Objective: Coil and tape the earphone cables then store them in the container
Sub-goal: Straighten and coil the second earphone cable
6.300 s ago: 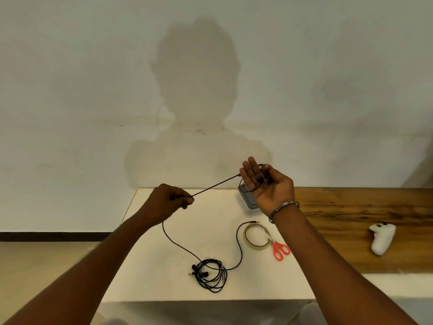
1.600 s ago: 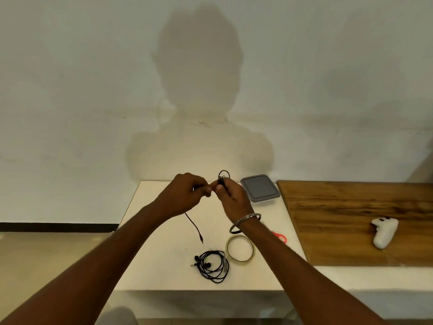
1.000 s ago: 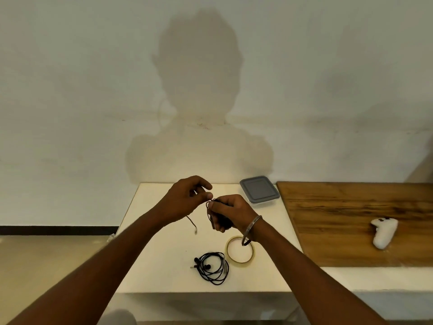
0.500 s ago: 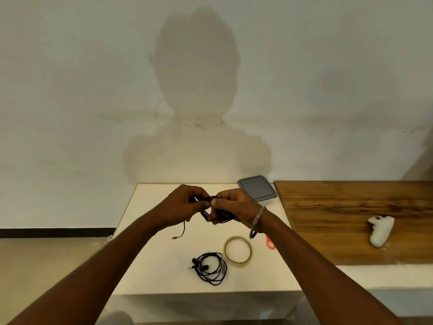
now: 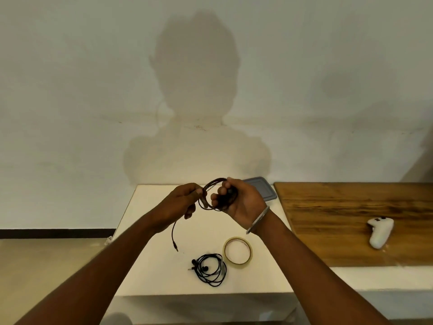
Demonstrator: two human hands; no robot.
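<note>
My right hand (image 5: 236, 200) holds a coiled black earphone cable (image 5: 212, 186) above the white table (image 5: 150, 273), palm turned toward me. My left hand (image 5: 181, 202) pinches the same cable at the coil's left side. The cable's free end with the plug (image 5: 174, 240) hangs below my left hand. A second black earphone (image 5: 209, 269) lies loosely coiled near the table's front edge. A roll of clear tape (image 5: 237, 252) lies flat just right of it. The grey container lid (image 5: 261, 190) shows behind my right hand at the table's back.
A wooden board (image 5: 351, 219) covers the surface to the right, with a white game controller (image 5: 380, 232) on it. A plain wall stands directly behind the table. The floor lies to the left of the table. Scissors seen earlier are hidden behind my right forearm.
The long stretched cable has been wound into a coil in my right hand. Since half a second ago my right palm has turned toward me and the hanging free end has swung down.
</note>
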